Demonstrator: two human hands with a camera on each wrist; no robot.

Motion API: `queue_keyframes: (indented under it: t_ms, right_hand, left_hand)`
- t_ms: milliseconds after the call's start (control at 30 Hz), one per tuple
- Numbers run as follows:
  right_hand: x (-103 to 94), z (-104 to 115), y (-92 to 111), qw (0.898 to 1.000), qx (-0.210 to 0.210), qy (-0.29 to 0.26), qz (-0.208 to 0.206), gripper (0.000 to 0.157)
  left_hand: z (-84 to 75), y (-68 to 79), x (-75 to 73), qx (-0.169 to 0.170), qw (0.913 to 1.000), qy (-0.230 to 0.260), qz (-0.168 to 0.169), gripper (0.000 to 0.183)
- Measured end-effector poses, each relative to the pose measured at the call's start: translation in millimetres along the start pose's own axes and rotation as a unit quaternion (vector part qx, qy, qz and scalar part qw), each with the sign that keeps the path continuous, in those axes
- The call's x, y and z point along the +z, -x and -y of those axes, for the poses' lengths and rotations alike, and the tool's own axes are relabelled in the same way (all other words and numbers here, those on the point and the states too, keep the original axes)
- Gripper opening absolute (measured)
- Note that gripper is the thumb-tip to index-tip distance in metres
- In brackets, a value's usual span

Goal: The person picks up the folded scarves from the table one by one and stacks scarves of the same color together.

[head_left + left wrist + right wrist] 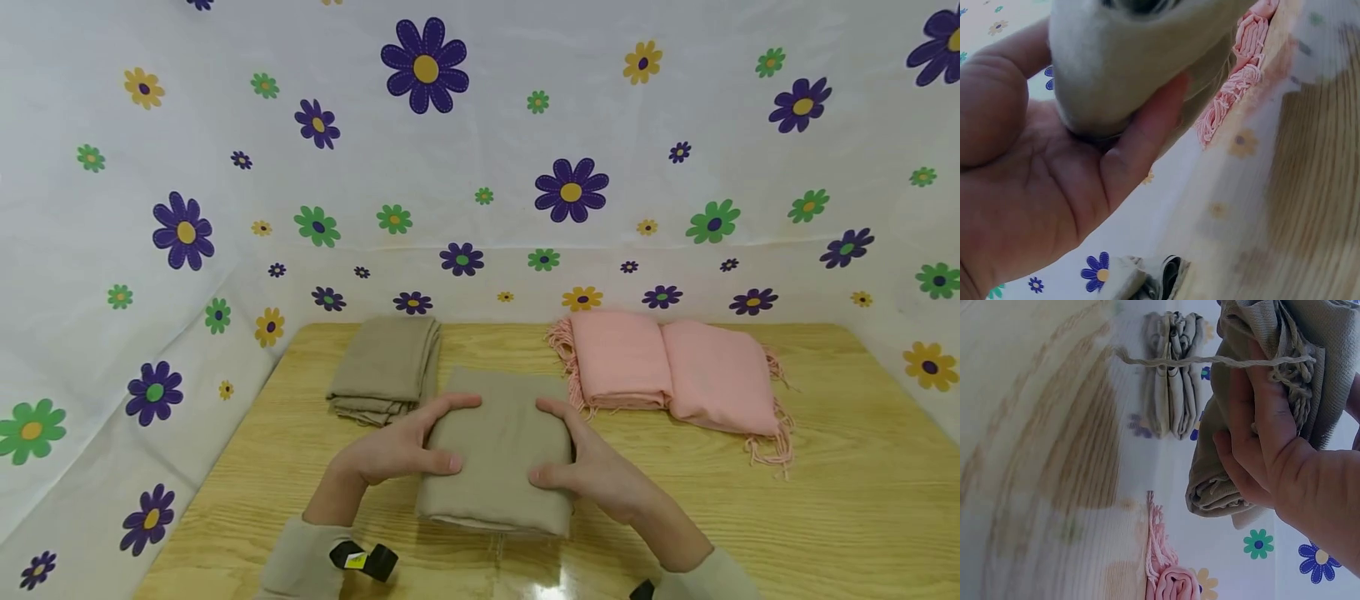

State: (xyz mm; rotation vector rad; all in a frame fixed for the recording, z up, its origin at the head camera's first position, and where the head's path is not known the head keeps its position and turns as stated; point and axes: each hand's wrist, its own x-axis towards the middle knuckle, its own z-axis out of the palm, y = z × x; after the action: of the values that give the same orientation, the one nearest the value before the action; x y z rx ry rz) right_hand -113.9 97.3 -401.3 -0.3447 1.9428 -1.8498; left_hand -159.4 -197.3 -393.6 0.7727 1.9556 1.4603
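Observation:
Both hands hold a folded beige scarf [498, 450] up off the table, near the middle of the head view. My left hand [401, 442] grips its left side, thumb on top and fingers around the edge. On the opposite side my right hand [600, 467] grips it the same way. In the right wrist view the fingers curl under the scarf [1210, 469], beside a twisted fringe [1300, 394] with one strand hanging out. The left wrist view shows the palm of the left hand [1066, 162] under a thick rounded fold.
Behind on the left lies another folded beige scarf [386, 362]. Two folded pink scarves [622, 362] with fringes sit side by side at the back right of the wooden table [825, 517]. A flower-printed white cloth [495, 125] hangs behind and along the sides.

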Motion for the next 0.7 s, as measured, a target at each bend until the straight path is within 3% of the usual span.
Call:
queue_keyframes:
  t_ms: [233,433,700]
  right_hand:
    - [3.5,-2.4,0.8,1.000,-0.002,0.006,0.022,0.090]
    - [6.6,-3.1,1.4,0.999,0.000,0.007,0.039,0.090]
    - [15.8,-5.8,0.8,0.997,0.005,0.002,0.073,0.090]
  left_hand:
    - [-4.4,6.6,-0.5,-0.011,0.9962,-0.082,0.027,0.088]
    - [-0.5,12.4,1.0,-0.013,0.9968,-0.070,0.034,0.088]
    - [9.4,24.7,-1.1,-0.025,0.9951,-0.091,0.031,0.087]
